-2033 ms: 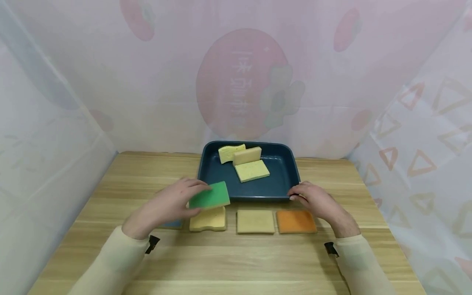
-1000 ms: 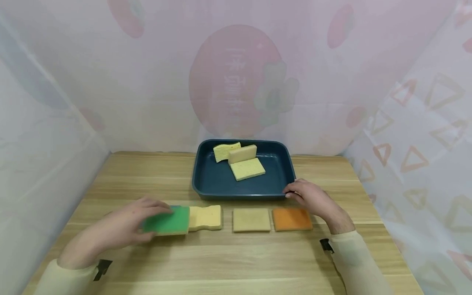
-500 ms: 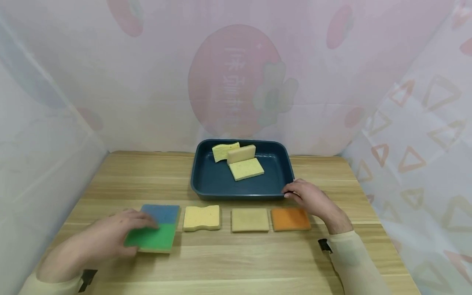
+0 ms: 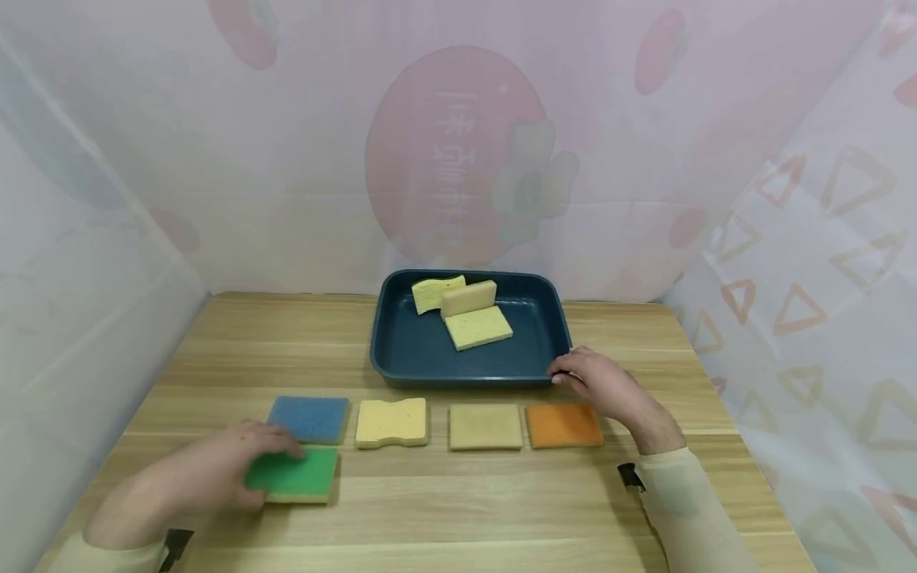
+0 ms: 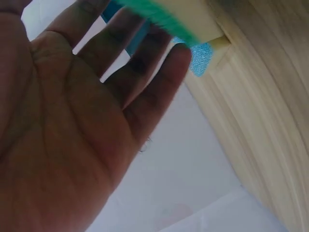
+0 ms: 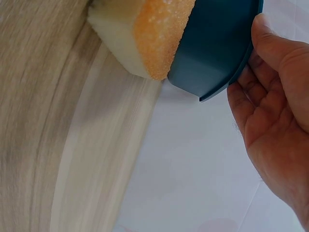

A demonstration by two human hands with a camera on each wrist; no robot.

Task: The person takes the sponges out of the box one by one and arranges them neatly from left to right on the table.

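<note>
My left hand [image 4: 247,465] lies with straight fingers on a green-topped sponge [image 4: 302,475] that is flat on the wooden table [image 4: 458,509], just in front of a blue sponge [image 4: 310,418]. In the left wrist view the open palm [image 5: 87,106] shows, with the green sponge [image 5: 164,17] and the blue sponge [image 5: 200,50] at the fingertips. My right hand [image 4: 583,374] grips the near right corner of a dark blue tray [image 4: 466,380]. The right wrist view has the thumb on the rim and the fingers [image 6: 246,96] under the tray [image 6: 217,48].
A row on the table runs from the blue sponge through a pale yellow wavy sponge [image 4: 392,422] and a tan sponge [image 4: 485,426] to an orange sponge [image 4: 563,424]. Three yellowish sponges [image 4: 478,328] lie in the tray. Curtain walls enclose the table on three sides.
My left hand carried the green sponge from in front of the tray to the left and nearer, and set it down before the blue sponge. The right hand stayed on the tray corner.
</note>
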